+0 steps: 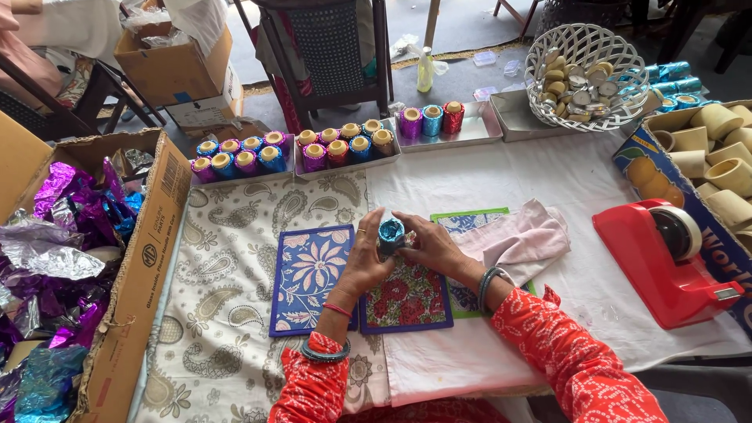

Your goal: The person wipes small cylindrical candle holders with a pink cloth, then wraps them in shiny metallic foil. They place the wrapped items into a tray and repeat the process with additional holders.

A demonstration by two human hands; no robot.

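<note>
My left hand [362, 258] and my right hand [432, 249] both grip a small cylinder wrapped in shiny blue foil [390, 233], held upright between the fingertips just above the table. Under my hands lie patterned mats: a blue floral mat [311, 276] to the left and a red floral mat [407, 301] below the cylinder. A pale pink cloth [523, 237] lies just right of my right hand. Both sleeves are red with white print, and bangles sit on both wrists.
Metal trays [243, 174] hold several foil-wrapped cylinders in blue, purple and red at the back. A red tape dispenser [666, 258] stands at the right. A cardboard box of foil sheets [149, 258] is left; a white basket [583, 47] and a box of plain cylinders [724, 157] are at the right back.
</note>
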